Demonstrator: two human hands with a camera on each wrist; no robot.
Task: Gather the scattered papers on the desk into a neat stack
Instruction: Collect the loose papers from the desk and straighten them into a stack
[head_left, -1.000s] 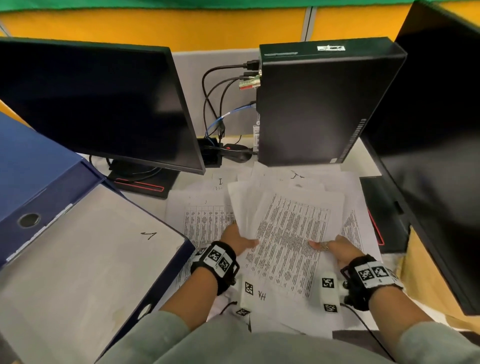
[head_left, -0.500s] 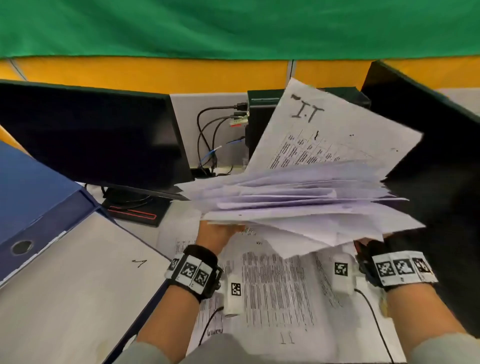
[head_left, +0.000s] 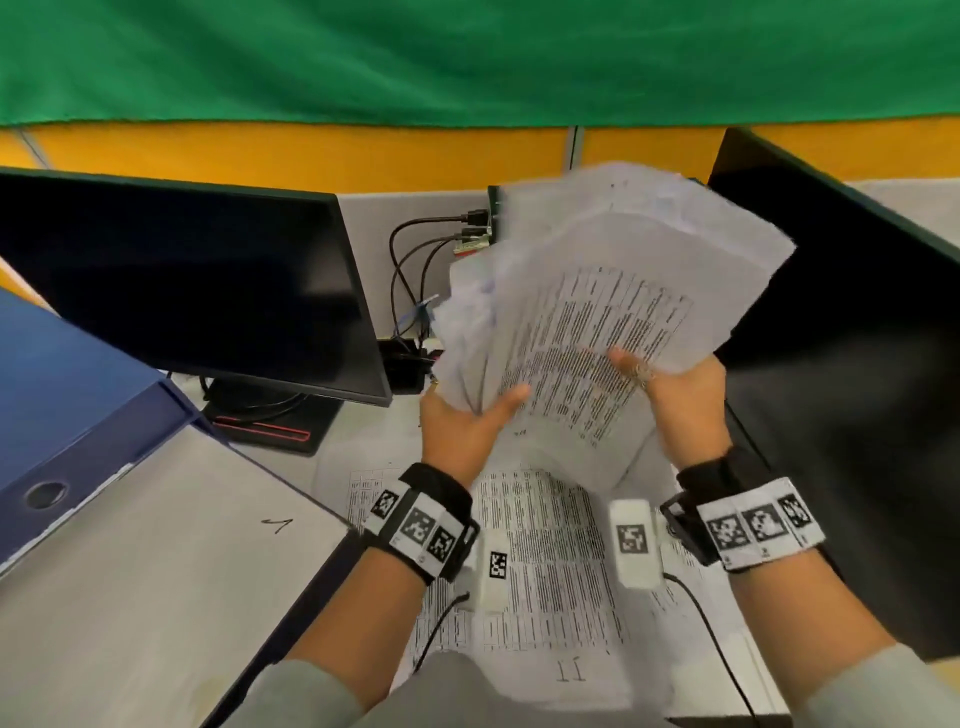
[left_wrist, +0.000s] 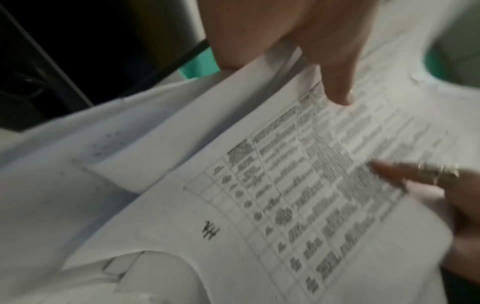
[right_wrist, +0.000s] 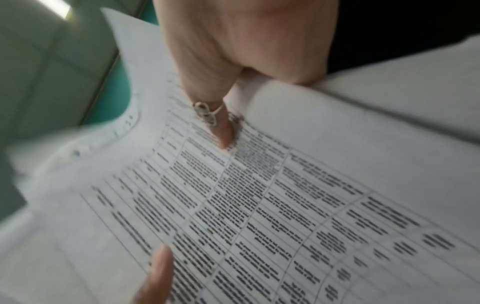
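A thick bundle of printed papers (head_left: 597, 322) is held up above the desk, tilted away from me, its sheets fanned and uneven. My left hand (head_left: 467, 421) grips its lower left edge, thumb lying on the top sheet (left_wrist: 298, 185). My right hand (head_left: 675, 389) grips the lower right edge, its ringed thumb pressing on the printed table (right_wrist: 259, 205). More printed sheets (head_left: 545, 561) lie flat on the desk under my wrists. The fingers behind the bundle are hidden.
A black monitor (head_left: 182, 291) stands at the left with its base (head_left: 270, 421) on the desk. An open blue binder (head_left: 93, 467) fills the left foreground. Another dark monitor (head_left: 857, 364) is at the right. Cables (head_left: 415, 260) run behind the bundle.
The bundle came off the desk, was lifted flat with its edges toward me, and now is tipped up so its printed top sheet faces me. The view has tilted upward.
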